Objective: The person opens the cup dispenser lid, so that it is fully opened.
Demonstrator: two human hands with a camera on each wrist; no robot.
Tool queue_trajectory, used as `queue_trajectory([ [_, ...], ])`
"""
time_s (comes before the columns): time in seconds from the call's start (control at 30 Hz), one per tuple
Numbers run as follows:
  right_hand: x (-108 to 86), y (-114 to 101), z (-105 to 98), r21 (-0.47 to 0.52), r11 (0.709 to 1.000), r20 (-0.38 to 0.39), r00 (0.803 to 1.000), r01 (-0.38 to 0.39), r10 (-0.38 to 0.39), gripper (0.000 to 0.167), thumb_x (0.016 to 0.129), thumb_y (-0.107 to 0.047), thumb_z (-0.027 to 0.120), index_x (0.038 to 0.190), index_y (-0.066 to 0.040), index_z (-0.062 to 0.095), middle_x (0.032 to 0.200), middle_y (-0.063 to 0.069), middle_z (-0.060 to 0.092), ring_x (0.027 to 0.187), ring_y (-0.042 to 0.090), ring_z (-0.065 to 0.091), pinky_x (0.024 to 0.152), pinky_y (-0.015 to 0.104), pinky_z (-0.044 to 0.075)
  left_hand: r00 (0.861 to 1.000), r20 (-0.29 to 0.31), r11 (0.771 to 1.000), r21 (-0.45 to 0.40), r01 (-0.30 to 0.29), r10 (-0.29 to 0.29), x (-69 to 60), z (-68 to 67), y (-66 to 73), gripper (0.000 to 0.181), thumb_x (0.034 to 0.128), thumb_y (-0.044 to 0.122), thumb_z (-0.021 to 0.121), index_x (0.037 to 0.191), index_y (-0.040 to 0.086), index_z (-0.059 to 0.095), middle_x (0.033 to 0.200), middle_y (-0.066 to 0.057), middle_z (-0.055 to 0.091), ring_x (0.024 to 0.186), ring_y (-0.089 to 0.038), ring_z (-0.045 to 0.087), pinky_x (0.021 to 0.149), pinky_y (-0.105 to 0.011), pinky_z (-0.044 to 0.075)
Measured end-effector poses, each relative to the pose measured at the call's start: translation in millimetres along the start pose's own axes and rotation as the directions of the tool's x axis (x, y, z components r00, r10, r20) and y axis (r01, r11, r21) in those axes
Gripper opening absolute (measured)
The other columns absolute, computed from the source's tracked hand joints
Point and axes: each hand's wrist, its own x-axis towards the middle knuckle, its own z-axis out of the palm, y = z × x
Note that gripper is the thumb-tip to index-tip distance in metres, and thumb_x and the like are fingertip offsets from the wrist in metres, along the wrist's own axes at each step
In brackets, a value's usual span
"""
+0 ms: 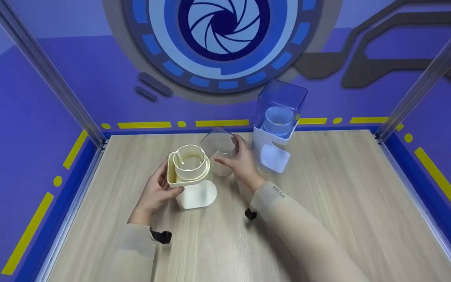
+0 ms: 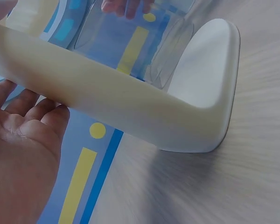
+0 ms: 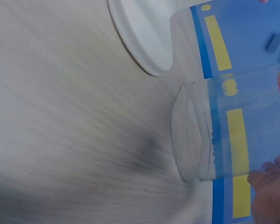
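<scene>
On the wood-grain counter [image 1: 327, 203], a cream dispenser [image 1: 188, 174] stands left of the middle, some way in front of the back edge. It has a round collar at the top, set into a squared rim, and a flat white foot [image 1: 202, 194] with a rounded end that points toward the counter's right edge.

The left hand [image 1: 152, 197] holds the dispenser from its left side, thumb on the near face and fingers around behind; the left wrist view shows fingertips [image 2: 60, 116] against the column.

Just to the right, the right hand [image 1: 245, 166] holds a clear cover [image 1: 218, 141], with the thumb on the near side and the fingers on the far side. The cover's lower end is close to the counter; whether it touches cannot be told.

Farther right, by the counter's back edge, stands a pale blue dispenser [image 1: 264, 139]. It carries a tall transparent hood [image 1: 282, 94] around a round collar [image 1: 279, 121], with its foot [image 1: 275, 158] toward the near side.

Beige sleeves [image 1: 307, 231] cover both forearms. Behind the back edge rises a blue-purple wall [image 1: 88, 74] with yellow dashes [image 1: 222, 123] and a round shutter-like emblem [image 1: 224, 22].
</scene>
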Motion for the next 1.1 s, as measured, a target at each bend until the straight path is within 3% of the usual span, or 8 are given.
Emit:
queue_trajectory([
  [0.3,-16.5,-1,-12,0.079,0.996,-0.034,0.999,0.033,-0.030,0.131,0.079,-0.010,0.104,0.180,-0.005,0.021,0.186,0.022,0.027,0.175,0.043,0.027,0.144,0.051,0.029,0.989,-0.059,0.990,0.010,-0.138,0.138,-14.4,3.2,4.1,0.137,0.0759,0.027,0.108,0.180,0.004,0.023,0.189,-0.017,0.024,0.177,-0.038,0.021,0.141,-0.026,0.029],
  [0.43,-33.8,-7,-24,0.080,0.994,-0.031,0.997,0.077,-0.075,0.120,0.082,-0.008,0.102,0.176,-0.002,0.028,0.184,0.024,0.031,0.173,0.044,0.030,0.143,0.054,0.033,0.939,-0.178,0.955,0.042,-0.293,0.295,-30.3,16.1,18.6,0.131,0.0745,0.045,0.107,0.177,0.007,0.034,0.187,-0.017,0.031,0.176,-0.030,0.028,0.142,-0.031,0.029],
  [0.5,-43.7,-11,-32,0.065,0.993,-0.030,0.995,0.101,-0.100,0.114,0.084,-0.009,0.101,0.174,-0.001,0.032,0.182,0.024,0.034,0.172,0.043,0.033,0.141,0.054,0.036,0.885,-0.242,0.917,0.075,-0.392,0.398,-37.0,26.1,28.2,0.126,0.0750,0.047,0.107,0.173,0.003,0.040,0.182,-0.017,0.037,0.172,-0.022,0.034,0.142,-0.030,0.031],
  [0.57,-52.9,-16,-41,0.058,0.990,-0.037,0.991,0.127,-0.125,0.110,0.084,-0.009,0.101,0.172,-0.001,0.036,0.180,0.024,0.038,0.171,0.042,0.035,0.139,0.053,0.039,0.804,-0.310,0.860,0.130,-0.493,0.508,-42.1,37.7,39.5,0.120,0.0764,0.049,0.105,0.167,-0.004,0.047,0.175,-0.014,0.047,0.166,-0.015,0.043,0.140,-0.031,0.035],
  [0.77,-72.4,-36,-73,0.069,0.969,-0.091,0.968,0.239,-0.232,0.097,0.083,-0.002,0.100,0.163,0.003,0.046,0.169,0.021,0.052,0.160,0.042,0.049,0.128,0.056,0.054,0.506,-0.478,0.674,0.298,-0.676,0.718,-46.8,87.4,75.1,0.101,0.0871,0.058,0.095,0.136,-0.023,0.058,0.142,0.005,0.066,0.134,-0.013,0.066,0.124,-0.028,0.054],
  [0.87,-76.4,-43,-91,0.042,0.948,-0.130,0.942,0.317,-0.309,0.091,0.083,0.000,0.099,0.159,0.004,0.049,0.162,0.023,0.056,0.152,0.039,0.055,0.121,0.051,0.059,0.441,-0.468,0.600,0.274,-0.751,0.766,-45.3,122.4,81.2,0.085,0.0939,0.052,0.092,0.127,-0.021,0.061,0.133,0.002,0.070,0.124,-0.017,0.067,0.118,-0.028,0.057],
  [0.97,-75.4,-47,-109,0.002,0.918,-0.171,0.904,0.397,-0.391,0.086,0.084,0.001,0.098,0.155,0.005,0.051,0.156,0.028,0.057,0.147,0.032,0.058,0.116,0.038,0.062,0.477,-0.366,0.574,0.232,-0.785,0.799,-42.7,157.9,77.8,0.078,0.1002,0.053,0.085,0.127,-0.017,0.063,0.129,-0.005,0.071,0.120,-0.021,0.068,0.116,-0.028,0.057],
  [1.1,-68.3,-47,-127,-0.065,0.876,-0.206,0.853,0.478,-0.480,0.083,0.083,0.002,0.098,0.153,0.008,0.052,0.152,0.031,0.057,0.142,0.040,0.058,0.111,0.026,0.060,0.613,-0.213,0.648,0.206,-0.733,0.761,-36.4,188.5,69.3,0.077,0.1041,0.058,0.076,0.136,-0.011,0.063,0.132,-0.018,0.067,0.123,-0.020,0.067,0.114,-0.027,0.057],
])
